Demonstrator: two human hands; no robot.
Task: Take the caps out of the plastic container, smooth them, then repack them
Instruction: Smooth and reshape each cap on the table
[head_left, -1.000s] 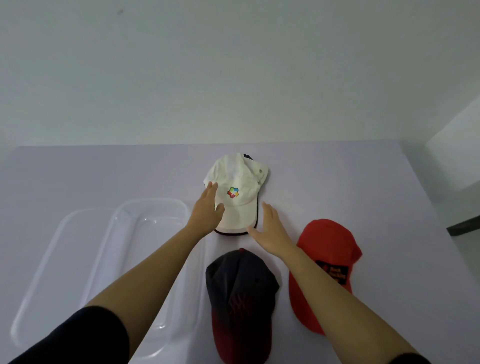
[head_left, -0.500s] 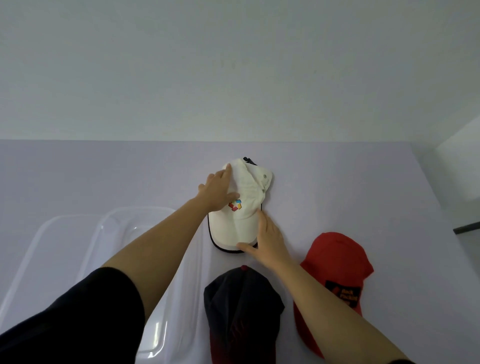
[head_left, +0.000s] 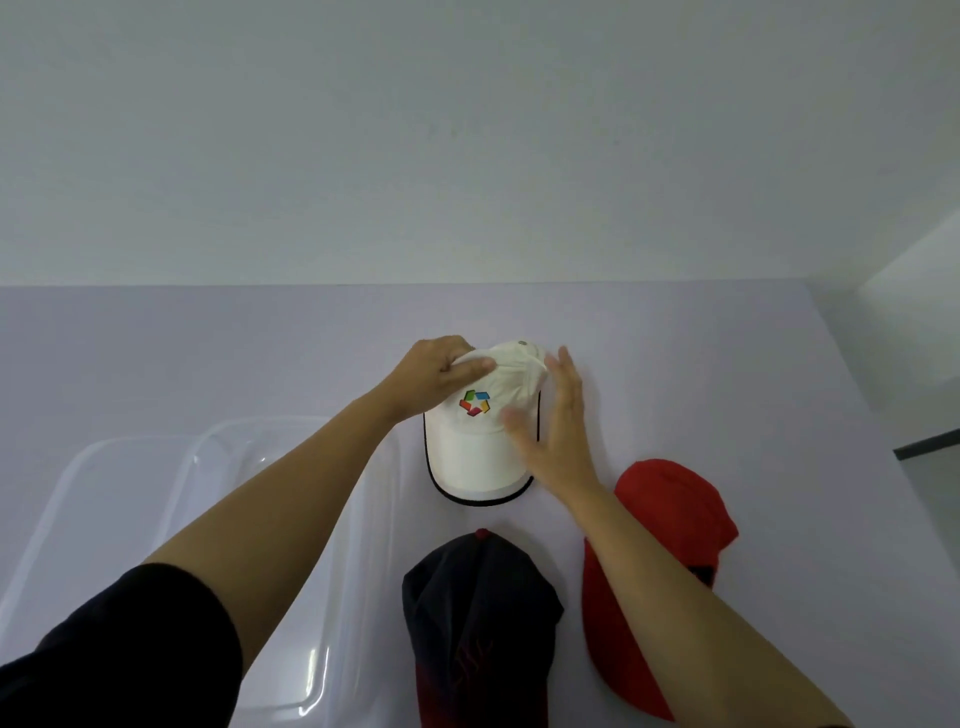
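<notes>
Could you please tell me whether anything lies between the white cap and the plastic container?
Nothing visible does: the plastic container sits just left of the white cap, with only the left forearm crossing above.

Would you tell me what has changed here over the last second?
The left hand moved up the white cap to its crown and pinches it. The right hand left the brim and reaches, fingers straight, along the cap's right side. The dark cap, red cap and plastic container stayed put.

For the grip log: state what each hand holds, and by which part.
The left hand grips the white cap by the far-left side of its crown. The right hand holds nothing, open beside the cap.
</notes>
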